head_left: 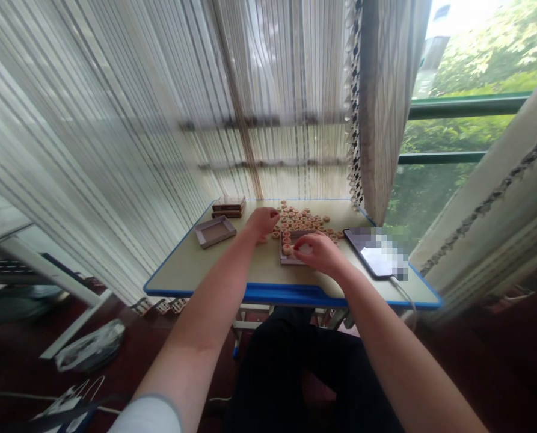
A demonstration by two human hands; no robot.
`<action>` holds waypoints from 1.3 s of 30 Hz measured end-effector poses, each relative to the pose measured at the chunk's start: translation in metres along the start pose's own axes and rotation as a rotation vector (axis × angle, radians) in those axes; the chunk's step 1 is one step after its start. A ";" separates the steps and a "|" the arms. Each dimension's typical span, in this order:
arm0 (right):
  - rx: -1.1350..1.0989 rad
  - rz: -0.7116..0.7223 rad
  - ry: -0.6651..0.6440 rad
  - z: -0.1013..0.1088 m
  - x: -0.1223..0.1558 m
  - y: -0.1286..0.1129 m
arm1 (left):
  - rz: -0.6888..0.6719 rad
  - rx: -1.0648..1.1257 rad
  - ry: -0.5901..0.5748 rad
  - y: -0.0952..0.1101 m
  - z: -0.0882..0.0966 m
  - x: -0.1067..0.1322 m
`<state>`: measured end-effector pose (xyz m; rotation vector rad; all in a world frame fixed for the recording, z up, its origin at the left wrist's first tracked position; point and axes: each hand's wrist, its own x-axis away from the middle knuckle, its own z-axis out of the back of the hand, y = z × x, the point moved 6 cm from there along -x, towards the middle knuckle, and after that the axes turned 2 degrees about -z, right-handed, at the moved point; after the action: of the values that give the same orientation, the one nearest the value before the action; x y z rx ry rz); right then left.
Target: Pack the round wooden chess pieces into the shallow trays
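Several round wooden Chinese chess pieces [299,219] with markings lie loosely together at the back middle of the table. In front of them stands a shallow box [290,261], with a column of red-marked pieces [287,240] along its left side. My right hand [321,254] reaches over the box, thumb and fingers pinched on a chess piece at the lower end of that column. My left hand [263,221] is at the left edge of the loose pieces, its fingers curled together; what they hold, if anything, is hidden.
An open shallow tray [216,231] rests at the left of the table [182,270], before a stack of brown boxes [229,205]. At the right lies a tablet [367,252] with a cable [406,294]. Curtains [272,120] hang behind the table.
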<state>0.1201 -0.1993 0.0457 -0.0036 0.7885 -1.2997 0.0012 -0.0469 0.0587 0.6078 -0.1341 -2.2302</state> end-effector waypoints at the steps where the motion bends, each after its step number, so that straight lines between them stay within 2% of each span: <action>1: -0.005 0.018 0.002 -0.003 -0.001 -0.004 | 0.024 0.017 0.014 -0.001 0.002 0.005; 6: -0.016 0.100 0.034 -0.009 0.009 -0.011 | 0.044 0.050 0.050 -0.009 -0.002 0.034; 9: -0.003 0.063 0.042 -0.008 0.013 -0.006 | 0.048 0.021 0.096 -0.012 -0.006 0.043; 15: 0.080 -0.055 0.014 -0.008 0.013 0.007 | 0.108 0.032 0.161 -0.013 -0.004 0.042; 23: 0.098 -0.014 -0.053 -0.012 0.015 0.008 | 0.111 0.030 0.206 -0.020 -0.002 0.041; 28: 0.109 -0.080 0.032 -0.005 0.016 0.013 | 0.119 0.018 0.183 -0.022 -0.005 0.041; 39: 0.112 -0.012 -0.042 -0.010 0.018 0.004 | 0.123 0.000 0.141 -0.017 -0.005 0.042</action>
<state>0.1194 -0.2093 0.0277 0.0539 0.6795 -1.3497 -0.0311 -0.0660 0.0333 0.7352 -0.0974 -2.0617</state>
